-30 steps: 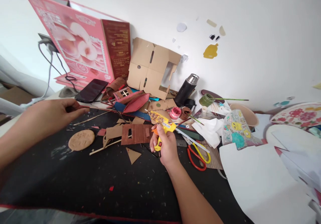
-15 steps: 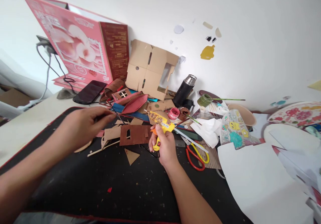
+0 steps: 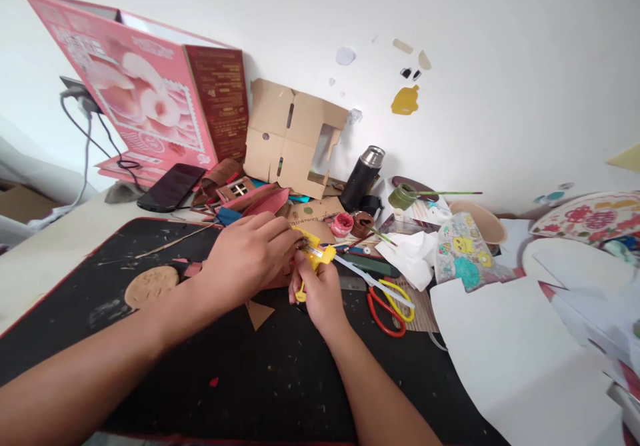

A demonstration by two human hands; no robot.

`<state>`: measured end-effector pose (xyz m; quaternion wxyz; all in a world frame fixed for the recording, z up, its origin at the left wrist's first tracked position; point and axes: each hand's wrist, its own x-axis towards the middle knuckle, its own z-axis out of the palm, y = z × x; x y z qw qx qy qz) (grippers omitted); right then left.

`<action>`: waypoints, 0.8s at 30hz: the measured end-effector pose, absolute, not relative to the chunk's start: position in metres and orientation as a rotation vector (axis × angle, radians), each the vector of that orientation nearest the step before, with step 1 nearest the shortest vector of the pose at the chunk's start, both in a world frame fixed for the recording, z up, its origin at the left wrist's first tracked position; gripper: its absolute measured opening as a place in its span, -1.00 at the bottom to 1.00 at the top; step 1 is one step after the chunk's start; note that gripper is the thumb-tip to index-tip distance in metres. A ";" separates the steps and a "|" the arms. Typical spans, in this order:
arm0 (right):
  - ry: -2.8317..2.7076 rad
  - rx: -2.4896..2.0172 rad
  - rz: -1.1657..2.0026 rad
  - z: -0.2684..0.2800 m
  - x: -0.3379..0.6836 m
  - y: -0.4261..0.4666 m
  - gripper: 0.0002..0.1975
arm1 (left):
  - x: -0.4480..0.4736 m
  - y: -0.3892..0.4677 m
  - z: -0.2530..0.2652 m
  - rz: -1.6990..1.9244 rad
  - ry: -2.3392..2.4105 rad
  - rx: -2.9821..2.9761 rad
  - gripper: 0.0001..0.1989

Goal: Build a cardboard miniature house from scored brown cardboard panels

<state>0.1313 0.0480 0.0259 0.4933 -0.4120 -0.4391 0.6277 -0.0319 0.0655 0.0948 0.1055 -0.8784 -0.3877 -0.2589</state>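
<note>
glue gun (image 3: 326, 255) within the right fingers (image 3: 310, 276)

Nothing legible word for word. Pink box (image 3: 113, 123): white lettering along the top of the front, too blurred to read; round postmark-style print lower down, same problem. Its dark red side panel (image 3: 220, 109): rows of small gold print, unreadable. Yellow glue gun (image 3: 327, 255): pale label on the body, print too small. Flat brown cardboard (image 3: 320, 213): dark printed lettering plus a round green mark, wording unclear. No brand or number I can confirm.
</note>
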 end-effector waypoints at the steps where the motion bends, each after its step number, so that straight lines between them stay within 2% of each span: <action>1: -1.071 -1.000 1.519 0.026 0.131 0.048 -0.35 | -0.032 0.066 0.095 -0.734 -1.129 -2.581 -0.81; 17: -1.227 -1.081 1.371 0.016 0.134 0.046 -0.34 | -0.022 0.069 0.114 -0.314 -0.820 -2.552 -0.81; 24: -1.321 -1.155 1.307 0.008 0.135 0.047 -0.35 | -0.017 0.075 0.109 -0.291 -0.790 -2.531 -0.85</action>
